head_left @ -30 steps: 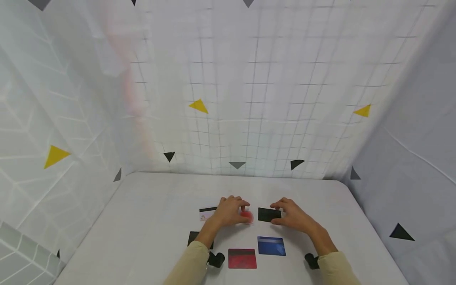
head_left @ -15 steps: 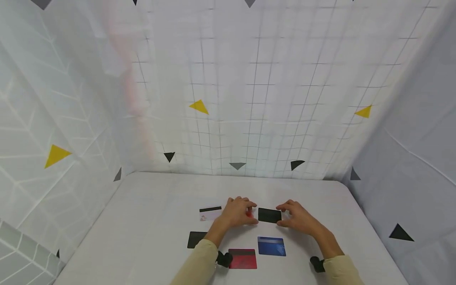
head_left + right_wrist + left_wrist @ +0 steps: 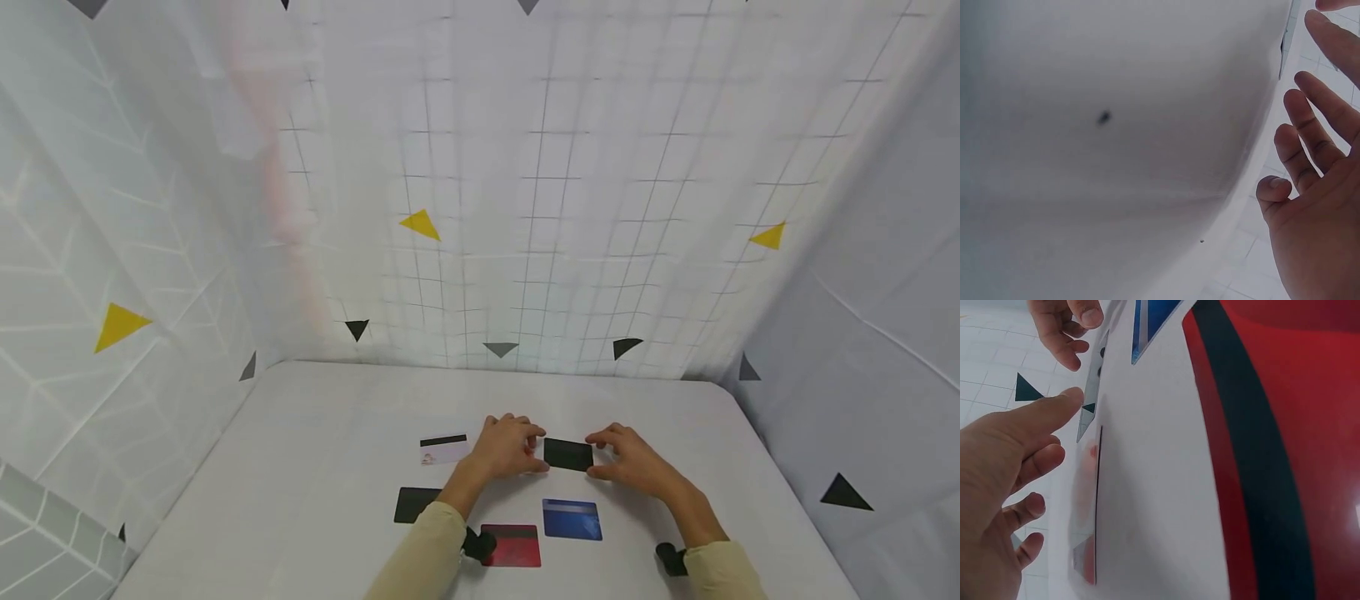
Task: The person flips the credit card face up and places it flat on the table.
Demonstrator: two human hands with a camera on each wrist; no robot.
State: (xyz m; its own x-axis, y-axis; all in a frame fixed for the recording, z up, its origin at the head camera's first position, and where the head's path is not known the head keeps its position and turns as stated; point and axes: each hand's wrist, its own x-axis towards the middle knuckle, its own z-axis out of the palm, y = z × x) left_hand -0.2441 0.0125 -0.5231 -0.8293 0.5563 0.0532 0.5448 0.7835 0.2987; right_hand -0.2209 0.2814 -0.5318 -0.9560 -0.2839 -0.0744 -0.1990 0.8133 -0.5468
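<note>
A black card [image 3: 567, 454] lies flat on the white table, between my two hands. At its left end is my left hand [image 3: 504, 448], thumb and index fingertips right by the corners. My right hand [image 3: 630, 457] mirrors it at the right end, fingertips right at the edge. Both hands have bent, spread fingers, and nothing shows in either palm. Under the left hand, hidden from the head view, lies a pale card with a red patch [image 3: 1087, 500], seen nearly edge-on in the left wrist view.
A white card with a black stripe [image 3: 444, 450] lies left of my left hand. Nearer are another black card [image 3: 415, 504], partly behind the left wrist, a red striped card [image 3: 517, 550] and a blue striped card [image 3: 572, 520]. A white patterned curtain [image 3: 480, 167] stands behind the table.
My left hand has moved right, off the white striped card, over the pale card to the black card's left end. My right hand has shifted slightly right. The cards look unmoved.
</note>
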